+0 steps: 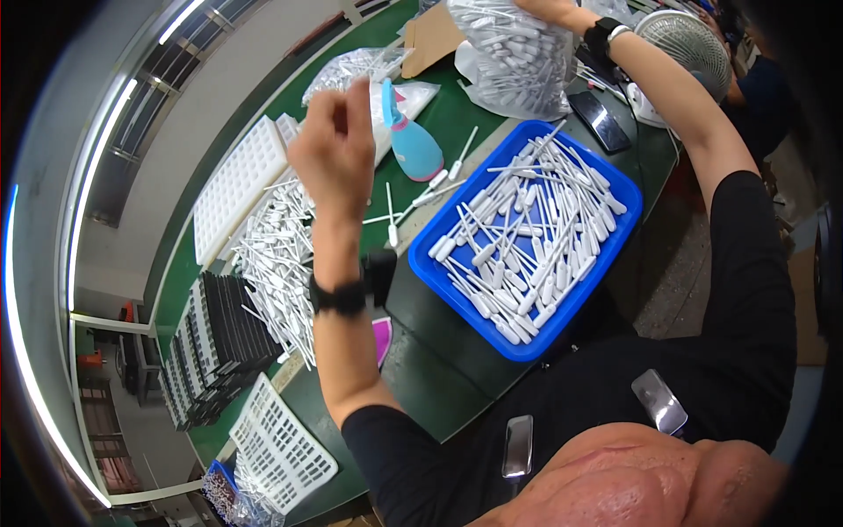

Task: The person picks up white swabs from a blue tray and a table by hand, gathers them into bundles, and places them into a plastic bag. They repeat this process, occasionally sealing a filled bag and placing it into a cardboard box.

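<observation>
Up at the far edge of the view, the right hand [549, 9] has its fingers closed on the top of a clear plastic bag [514, 57] stuffed with white droppers, holding it in the air just beyond the far end of the blue tray [615, 230]. The left hand [334, 154] is raised off the worktop [430, 378] to the left of the tray, its fingers curled loosely together; whether they pinch anything I cannot tell. The tray sits on the green worktop and holds a loose layer of the same white droppers [527, 246]. Just beyond the tray's left corner stands a blue and pink spray bottle [411, 140], with a few stray droppers beside it. Farther left of the tray lies a big heap of droppers [281, 255], then white gridded racks [237, 180] and a stack of dark trays [219, 342].
</observation>
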A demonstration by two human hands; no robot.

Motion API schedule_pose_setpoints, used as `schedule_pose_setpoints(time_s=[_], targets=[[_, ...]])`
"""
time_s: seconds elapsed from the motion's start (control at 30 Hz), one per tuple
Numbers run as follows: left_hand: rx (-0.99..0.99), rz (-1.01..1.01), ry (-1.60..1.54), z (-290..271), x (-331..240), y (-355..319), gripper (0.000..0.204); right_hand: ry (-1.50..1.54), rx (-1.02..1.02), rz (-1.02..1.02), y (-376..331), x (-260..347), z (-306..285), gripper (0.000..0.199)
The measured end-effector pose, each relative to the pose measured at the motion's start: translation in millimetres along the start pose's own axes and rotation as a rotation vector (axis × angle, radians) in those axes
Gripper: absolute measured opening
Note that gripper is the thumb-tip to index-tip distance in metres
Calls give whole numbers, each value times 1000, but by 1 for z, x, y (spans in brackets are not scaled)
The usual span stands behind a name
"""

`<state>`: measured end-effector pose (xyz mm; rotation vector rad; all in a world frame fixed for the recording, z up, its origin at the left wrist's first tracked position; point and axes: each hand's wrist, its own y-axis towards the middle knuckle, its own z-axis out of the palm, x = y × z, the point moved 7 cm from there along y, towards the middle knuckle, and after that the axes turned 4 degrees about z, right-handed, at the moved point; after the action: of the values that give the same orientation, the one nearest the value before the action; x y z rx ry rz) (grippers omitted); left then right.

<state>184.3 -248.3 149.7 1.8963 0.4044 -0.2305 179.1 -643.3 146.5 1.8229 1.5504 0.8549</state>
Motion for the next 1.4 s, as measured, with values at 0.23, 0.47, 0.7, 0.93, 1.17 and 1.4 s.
schedule_pose_setpoints(time_s=[0.23,0.47,0.7,0.93,1.17,1.4], targets=[[91,-151,87,-61,16,-64,25,127,-1,-60,49,21,33,23],[120,-298,81,-62,49,-108,24,-20,-54,67,30,-39,93,23],[192,-389,34,-45,52,-146,25,16,-151,-45,32,-41,104,22],[282,-380,98,-36,46,-200,26,317,216,145,37,43,199,32],[274,-400,146,-36,48,-248,25,625,501,475,6,70,335,25],[200,-489,106,-42,69,-266,27,-376,439,-393,4,133,353,33]])
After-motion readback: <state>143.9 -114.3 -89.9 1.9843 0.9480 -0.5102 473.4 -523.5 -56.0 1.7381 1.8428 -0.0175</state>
